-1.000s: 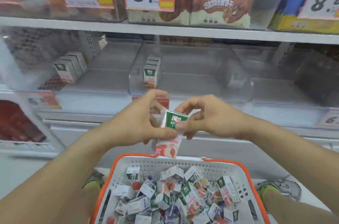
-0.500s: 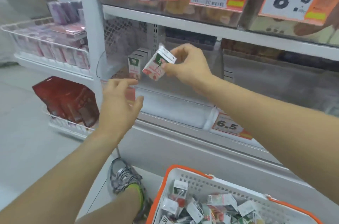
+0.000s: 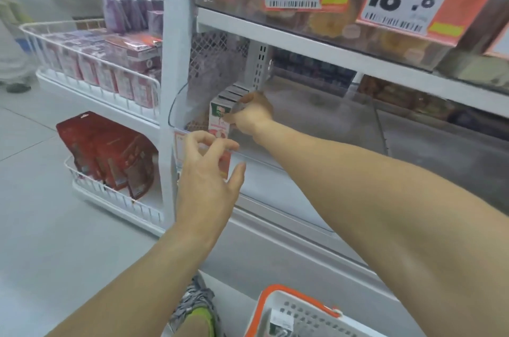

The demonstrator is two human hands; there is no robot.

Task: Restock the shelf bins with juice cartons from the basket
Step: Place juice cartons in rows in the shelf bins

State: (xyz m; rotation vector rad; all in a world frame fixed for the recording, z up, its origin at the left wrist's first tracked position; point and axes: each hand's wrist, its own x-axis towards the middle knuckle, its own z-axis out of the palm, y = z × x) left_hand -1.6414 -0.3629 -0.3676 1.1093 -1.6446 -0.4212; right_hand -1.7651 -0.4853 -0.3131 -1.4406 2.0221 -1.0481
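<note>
Head view: right grip (image 3: 252,113) holds a juice carton (image 3: 219,121) upright in the clear bin (image 3: 358,127); left grip (image 3: 209,171) hovers loose.

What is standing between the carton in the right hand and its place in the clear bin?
Nothing visible blocks it. The right hand already holds the juice carton upright inside the clear bin, at the front of the row of cartons. The left hand hovers outside the bin front, holding nothing.
</note>
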